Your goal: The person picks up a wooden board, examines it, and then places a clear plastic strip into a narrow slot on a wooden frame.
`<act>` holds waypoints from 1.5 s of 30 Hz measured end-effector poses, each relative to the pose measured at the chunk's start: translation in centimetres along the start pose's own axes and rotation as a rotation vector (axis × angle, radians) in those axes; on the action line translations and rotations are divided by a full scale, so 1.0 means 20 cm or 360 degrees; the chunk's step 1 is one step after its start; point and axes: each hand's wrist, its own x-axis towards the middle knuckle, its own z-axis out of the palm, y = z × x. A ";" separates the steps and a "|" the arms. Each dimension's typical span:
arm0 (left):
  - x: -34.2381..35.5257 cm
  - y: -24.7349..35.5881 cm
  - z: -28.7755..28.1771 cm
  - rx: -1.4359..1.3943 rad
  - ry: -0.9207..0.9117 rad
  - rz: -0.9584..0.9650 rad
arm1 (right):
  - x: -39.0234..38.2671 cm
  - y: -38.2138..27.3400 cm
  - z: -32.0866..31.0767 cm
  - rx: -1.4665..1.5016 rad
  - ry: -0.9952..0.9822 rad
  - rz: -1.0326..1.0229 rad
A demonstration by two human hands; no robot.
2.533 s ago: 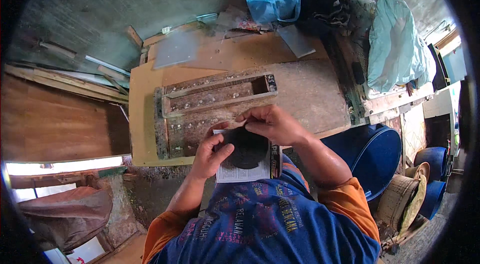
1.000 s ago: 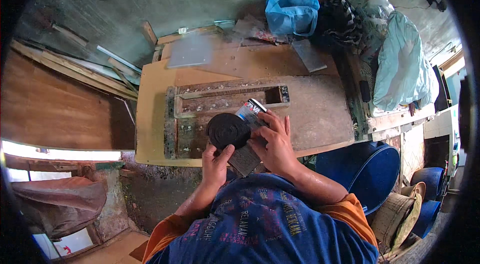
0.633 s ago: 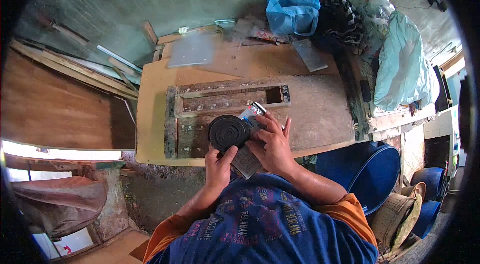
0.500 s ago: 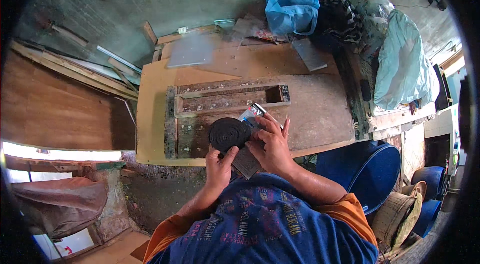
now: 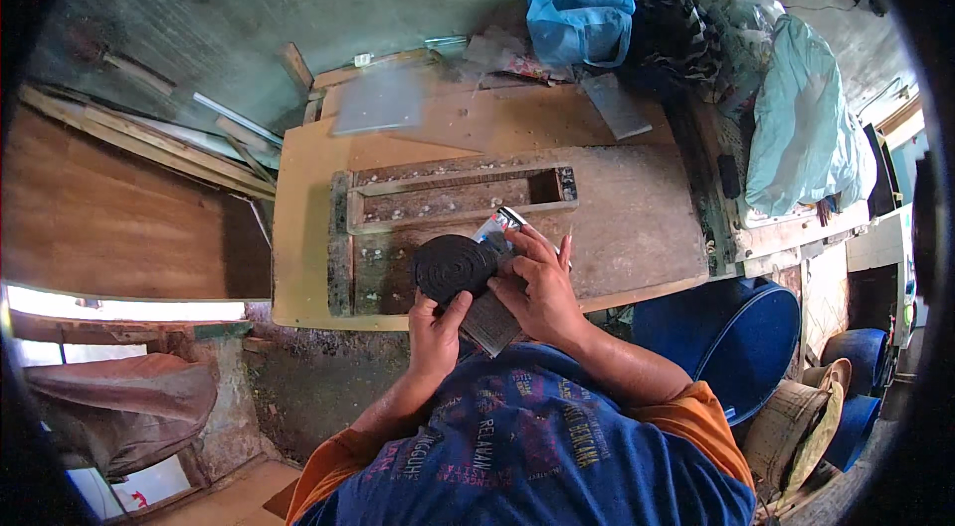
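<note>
My left hand (image 5: 435, 332) grips a black, flat coiled roll (image 5: 453, 269) from below, its thumb on the rim. My right hand (image 5: 542, 292) has hold of a flat printed package (image 5: 489, 325) that lies slanted behind and under the roll, with fingers over its upper part and thumb near the roll's right edge. Both are held in front of me above the near edge of a worn wooden board (image 5: 637, 237), which carries a narrow wooden frame (image 5: 398, 217).
A tan table (image 5: 298, 227) bears translucent sheets (image 5: 378, 103), a blue bag (image 5: 580, 18) and pale green plastic (image 5: 806, 113). Planks (image 5: 149, 143) lean at the left. Blue drums (image 5: 741, 347) and buckets (image 5: 786, 426) stand below at the right. A brown cloth (image 5: 119, 397) hangs at the lower left.
Since the oldest frame, the package has turned from upright to slanted, printed silver end up, and my right hand has moved down its side. Over the last half second the hands barely move.
</note>
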 end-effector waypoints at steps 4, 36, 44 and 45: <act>0.01 -0.01 -0.01 0.0281 -0.0017 0.0159 | 0.00 0.00 0.01 -0.0016 0.0061 -0.0038; 0.07 0.00 -0.09 -0.0096 -0.0110 -0.0125 | -0.15 0.76 -0.17 -0.0731 0.0457 0.0730; 0.10 0.03 -0.13 0.0150 -0.0488 0.0003 | 0.02 0.51 -0.26 -0.0395 0.0648 0.0305; 0.10 0.03 -0.12 0.0214 -0.0606 -0.0006 | 0.03 0.45 -0.22 -0.0032 0.0545 0.0241</act>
